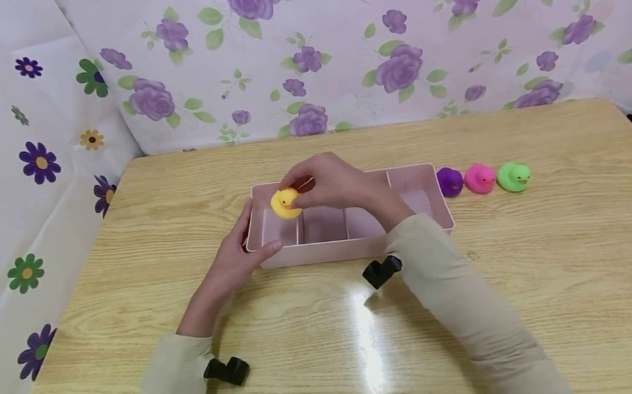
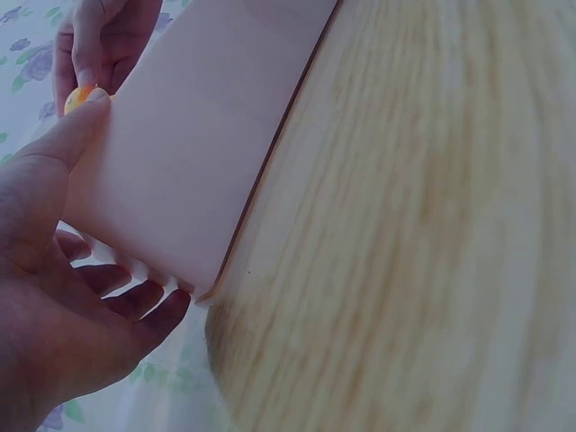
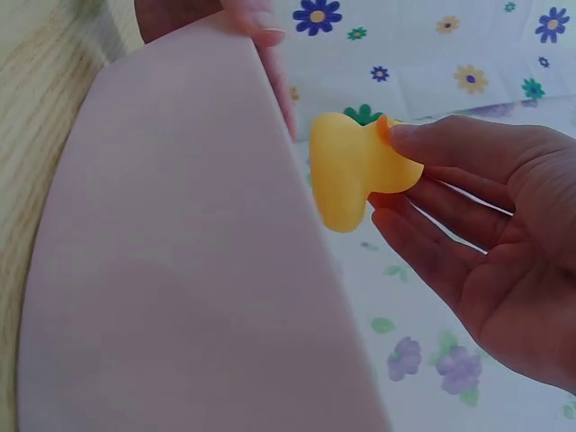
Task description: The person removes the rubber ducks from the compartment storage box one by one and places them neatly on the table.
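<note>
My right hand (image 1: pixel 332 181) pinches a yellow rubber duck (image 1: pixel 283 204) between thumb and fingertips, over the leftmost compartment of a pale pink divided box (image 1: pixel 330 252). In the right wrist view the duck (image 3: pixel 337 171) shows just above the box's rim, its orange beak by the thumb. At the box's left end, my left hand (image 1: pixel 232 254) holds it, thumb across the front rim and fingers along the end wall. The left wrist view shows this hand (image 2: pixel 45 288) against the box's wall (image 2: pixel 180 153). Part of the box's inside is hidden behind my right hand and forearm.
Just right of the box, a purple duck (image 1: pixel 450 182), a pink duck (image 1: pixel 480 178) and a green duck (image 1: pixel 514 176) stand in a row on the wooden table (image 1: pixel 288 337). Flower-printed cloth (image 1: pixel 329 38) rises behind the table and along its left side.
</note>
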Available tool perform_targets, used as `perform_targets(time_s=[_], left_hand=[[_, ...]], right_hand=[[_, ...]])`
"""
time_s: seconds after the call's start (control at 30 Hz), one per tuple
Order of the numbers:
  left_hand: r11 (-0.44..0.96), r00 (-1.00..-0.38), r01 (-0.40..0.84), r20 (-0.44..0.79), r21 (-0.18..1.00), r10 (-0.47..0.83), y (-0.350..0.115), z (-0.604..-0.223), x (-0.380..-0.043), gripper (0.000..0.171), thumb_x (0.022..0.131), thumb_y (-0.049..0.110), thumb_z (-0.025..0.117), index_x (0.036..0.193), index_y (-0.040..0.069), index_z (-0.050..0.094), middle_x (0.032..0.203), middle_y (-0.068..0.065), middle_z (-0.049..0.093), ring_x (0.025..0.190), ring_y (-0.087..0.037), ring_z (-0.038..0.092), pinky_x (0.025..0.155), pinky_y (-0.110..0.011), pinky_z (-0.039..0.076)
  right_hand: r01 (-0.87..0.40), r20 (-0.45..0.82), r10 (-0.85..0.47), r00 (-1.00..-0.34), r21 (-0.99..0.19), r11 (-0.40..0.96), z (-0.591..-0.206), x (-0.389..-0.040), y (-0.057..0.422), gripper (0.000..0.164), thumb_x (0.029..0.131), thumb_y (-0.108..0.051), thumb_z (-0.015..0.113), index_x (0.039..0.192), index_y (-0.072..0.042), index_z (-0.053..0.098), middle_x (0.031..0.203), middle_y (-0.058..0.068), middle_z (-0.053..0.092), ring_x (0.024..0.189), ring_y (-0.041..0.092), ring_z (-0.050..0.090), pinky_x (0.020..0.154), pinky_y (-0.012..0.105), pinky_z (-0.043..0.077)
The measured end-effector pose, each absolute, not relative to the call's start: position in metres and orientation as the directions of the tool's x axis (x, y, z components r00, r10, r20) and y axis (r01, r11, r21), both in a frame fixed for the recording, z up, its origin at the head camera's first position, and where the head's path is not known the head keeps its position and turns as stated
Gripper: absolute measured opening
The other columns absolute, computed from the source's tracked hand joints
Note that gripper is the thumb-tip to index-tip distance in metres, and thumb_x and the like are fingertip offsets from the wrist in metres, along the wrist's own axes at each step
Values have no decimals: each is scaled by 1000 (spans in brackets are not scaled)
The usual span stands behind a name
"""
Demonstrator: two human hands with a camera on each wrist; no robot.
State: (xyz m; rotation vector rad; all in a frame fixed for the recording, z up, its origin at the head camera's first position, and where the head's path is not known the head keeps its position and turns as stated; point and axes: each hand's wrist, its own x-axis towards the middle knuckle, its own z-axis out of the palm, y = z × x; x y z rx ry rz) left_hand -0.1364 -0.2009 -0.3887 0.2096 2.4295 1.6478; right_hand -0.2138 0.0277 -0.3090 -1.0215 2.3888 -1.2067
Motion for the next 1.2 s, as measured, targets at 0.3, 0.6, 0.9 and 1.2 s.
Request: perform_targets(time_s=[0.3, 0.6, 0.9, 1.2], left_hand=[[365, -970, -11, -99, 931, 223, -200, -389, -136, 95, 95, 22, 70, 162, 21, 2, 165, -11, 15, 146, -33, 27, 112, -51, 33], [350, -973, -5, -85, 937, 215, -199, -390, -137, 95, 95, 16, 70, 162, 20, 4, 163, -17, 21, 142, -34, 33, 111, -51, 34], [335, -973, -1, -78, 942, 217, -199, -391, -138, 94, 94, 13, 69, 162, 20, 4, 162, -18, 22, 139, -35, 36, 108, -51, 37], [349, -973, 1, -80, 937, 217, -199, -390, -137, 94, 95, 14, 69, 162, 19, 3, 162, -19, 21, 140, -36, 35, 108, -52, 38]], right_hand=[[-476, 94, -695, -713, -792, 382, -303, -210, 46, 28, 88, -1, 72, 115, 4, 72, 113, 13, 71, 104, 25, 68, 89, 29, 55], [-477, 88, -695, -713, -788, 390, -303, -207, 67, 29, 87, -2, 71, 116, 4, 72, 113, 13, 71, 103, 25, 69, 89, 32, 56], [-469, 81, -679, -730, -781, 412, -302, -201, 88, 28, 89, -1, 70, 117, 3, 71, 113, 13, 70, 104, 27, 67, 92, 37, 54], [-494, 109, -668, -736, -762, 420, -301, -199, 109, 27, 91, 0, 70, 118, 3, 71, 113, 14, 70, 104, 27, 67, 92, 39, 54]])
